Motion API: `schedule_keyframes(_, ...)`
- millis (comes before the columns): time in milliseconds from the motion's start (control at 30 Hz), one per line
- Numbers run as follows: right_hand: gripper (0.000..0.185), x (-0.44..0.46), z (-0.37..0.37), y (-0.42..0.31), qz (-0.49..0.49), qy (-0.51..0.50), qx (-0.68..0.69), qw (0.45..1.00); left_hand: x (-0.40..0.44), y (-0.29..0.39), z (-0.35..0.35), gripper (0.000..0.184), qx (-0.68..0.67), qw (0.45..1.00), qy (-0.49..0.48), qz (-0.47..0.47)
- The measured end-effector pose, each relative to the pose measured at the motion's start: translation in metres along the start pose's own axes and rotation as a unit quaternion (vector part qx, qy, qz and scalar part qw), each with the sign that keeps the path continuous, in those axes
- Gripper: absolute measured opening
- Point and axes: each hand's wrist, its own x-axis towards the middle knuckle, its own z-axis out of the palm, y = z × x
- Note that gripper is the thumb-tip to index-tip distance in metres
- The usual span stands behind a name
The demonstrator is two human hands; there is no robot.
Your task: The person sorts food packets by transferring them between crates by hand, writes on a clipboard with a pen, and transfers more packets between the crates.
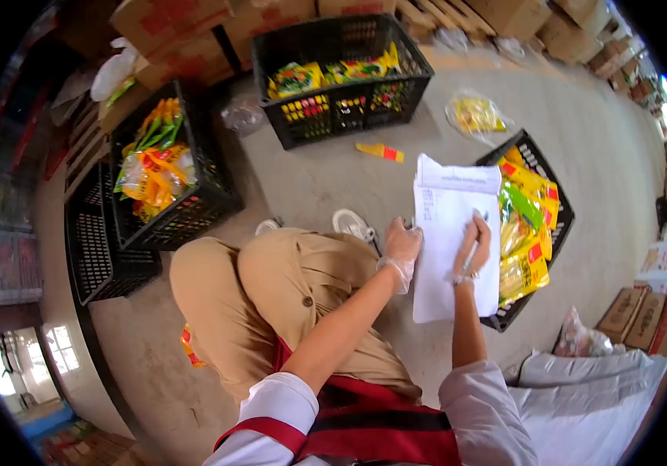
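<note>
writing (427,203) on paper (441,287) too small to read, rightmost crate (564,223) partly hidden behind paper and packets (525,273)

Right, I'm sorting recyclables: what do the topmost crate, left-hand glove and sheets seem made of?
Topmost crate: probably rigid plastic, dull black with lattice walls. Left-hand glove: likely thin plastic, shiny, translucent and crinkled. Sheets: apparently paper, matte white, printed.

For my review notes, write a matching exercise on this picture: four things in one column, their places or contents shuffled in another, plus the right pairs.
Things
1. Stack of white paper sheets
2. Slim pale pen
3. Small yellow-and-red packet
4. Black lattice-sided plastic crate beside the paper

Places or contents
A. Lying by itself on the grey floor
B. Holding mostly yellow packets
C. Left edge at the clear-gloved left hand
D. Between the right hand's fingers

Pairs: 1-C, 2-D, 3-A, 4-B
</note>
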Motion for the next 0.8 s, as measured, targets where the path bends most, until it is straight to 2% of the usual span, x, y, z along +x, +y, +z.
schedule_keyframes(67,0.025,0.015,-0.023,0.019,-0.018,0.013,-0.094,0.995,0.003,0.017,-0.001,0.032,-0.056,0.998,-0.008,0.013)
schedule_keyframes(100,0.025,0.000,-0.003,-0.015,-0.026,0.049,-0.080,0.995,-0.001,0.038,-0.057,0.032,-0.035,0.998,0.022,0.050)
schedule_keyframes(133,0.025,0.009,-0.022,-0.025,-0.012,0.052,-0.087,0.995,-0.002,0.053,-0.056,0.027,-0.168,0.983,-0.007,0.070)
schedule_keyframes(167,0.030,0.003,-0.048,-0.029,0.004,0.026,-0.161,0.987,-0.014,0.058,-0.063,0.022,-0.285,0.956,-0.032,0.070)
schedule_keyframes(200,0.034,0.007,-0.072,-0.025,-0.024,0.013,-0.220,0.975,-0.027,0.074,-0.075,0.022,-0.296,0.953,-0.029,0.065)
schedule_keyframes(267,0.038,0.013,-0.091,-0.031,-0.056,-0.004,-0.269,0.962,-0.051,0.115,-0.122,0.017,-0.376,0.917,-0.120,0.058)
schedule_keyframes(333,0.046,0.023,-0.105,-0.048,0.016,-0.065,-0.445,0.893,-0.060,0.137,-0.165,0.015,-0.377,0.908,-0.121,0.135)
schedule_keyframes(367,0.046,0.026,-0.109,-0.042,0.014,-0.067,-0.449,0.891,-0.075,0.150,-0.195,0.015,-0.345,0.916,-0.081,0.188)
schedule_keyframes(433,0.049,0.031,-0.113,-0.022,0.028,-0.102,-0.504,0.857,-0.074,0.161,-0.250,0.018,-0.335,0.918,-0.031,0.212)
schedule_keyframes(500,0.054,0.031,-0.107,-0.027,0.107,-0.156,-0.541,0.819,-0.055,0.153,-0.307,0.021,-0.328,0.908,0.010,0.260)
schedule_keyframes(533,0.063,0.031,-0.108,-0.019,0.115,-0.180,-0.531,0.820,-0.054,0.150,-0.335,0.021,-0.313,0.916,0.026,0.250)
schedule_keyframes(633,0.065,0.035,-0.107,-0.011,0.154,-0.184,-0.503,0.830,-0.053,0.135,-0.393,0.024,-0.304,0.923,0.086,0.222)
schedule_keyframes(700,0.067,0.044,-0.110,-0.009,0.178,-0.173,-0.511,0.823,-0.025,0.107,-0.419,0.025,-0.269,0.936,0.086,0.211)
schedule_keyframes(767,0.063,0.056,-0.105,-0.025,0.114,-0.247,-0.563,0.780,0.003,0.091,-0.434,0.024,-0.243,0.953,0.042,0.178)
schedule_keyframes(800,0.059,0.066,-0.100,-0.050,0.136,-0.264,-0.590,0.751,0.016,0.088,-0.430,0.023,-0.211,0.965,0.045,0.149)
